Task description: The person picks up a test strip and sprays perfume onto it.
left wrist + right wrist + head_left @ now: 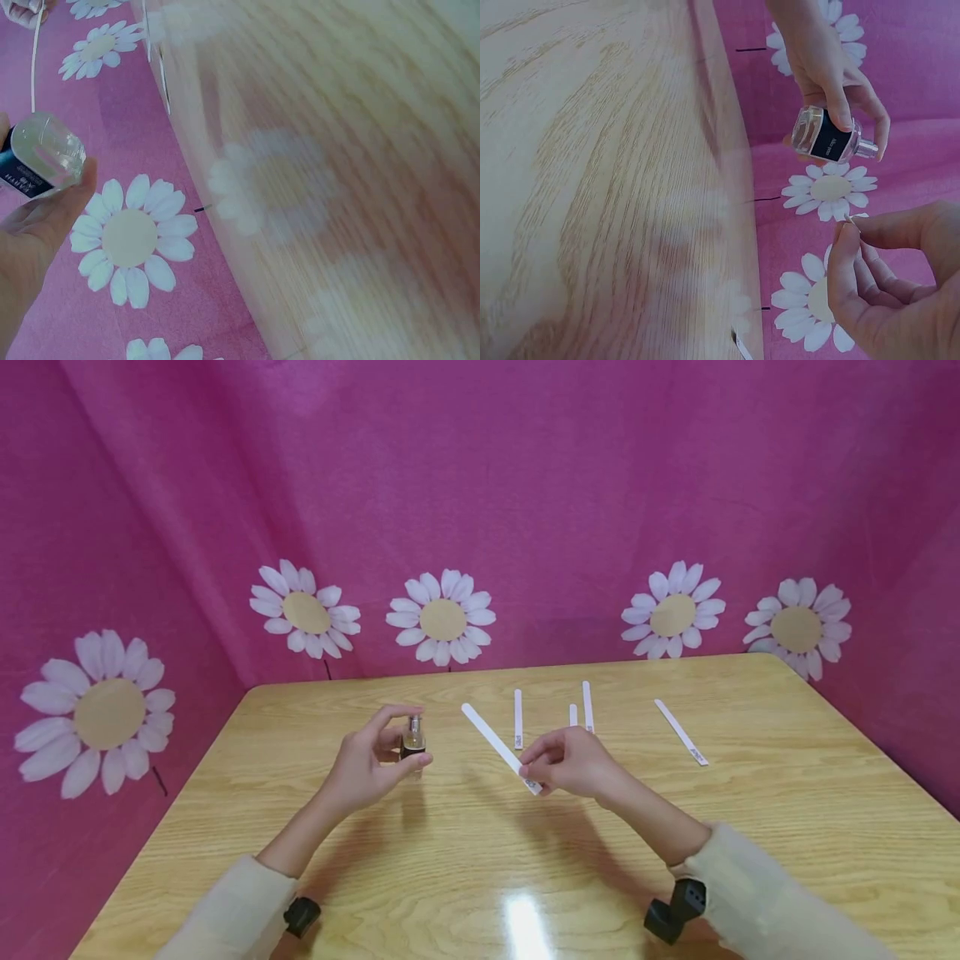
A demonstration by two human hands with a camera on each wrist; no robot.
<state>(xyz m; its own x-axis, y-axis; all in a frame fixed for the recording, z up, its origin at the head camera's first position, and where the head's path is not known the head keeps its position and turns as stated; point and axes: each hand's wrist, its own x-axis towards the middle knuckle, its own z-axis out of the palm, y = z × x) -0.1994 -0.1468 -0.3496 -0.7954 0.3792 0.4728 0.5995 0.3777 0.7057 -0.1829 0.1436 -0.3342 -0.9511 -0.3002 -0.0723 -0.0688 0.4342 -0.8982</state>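
Note:
My left hand (pixel 358 770) holds a small glass perfume bottle (pixel 413 745) upright above the table. Its index finger reaches over the silver spray nozzle (pixel 866 148), and the thumb lies along the black label (pixel 830 136). In the left wrist view the clear base of the bottle (pixel 56 146) faces the camera. To the right, my right hand (pixel 573 763) pinches a white paper test strip (pixel 491 737) between thumb and fingertips near its printed end. The strip slants up and left, its plain rounded tip towards the bottle but apart from it.
Several more white strips lie on the wooden table (pixel 420 877), one of them (pixel 518 718) just beyond my right hand and another (pixel 680 732) farther right. A pink curtain (pixel 480 485) with daisies surrounds the back and sides. Both sleeves carry black wrist devices (pixel 302 916).

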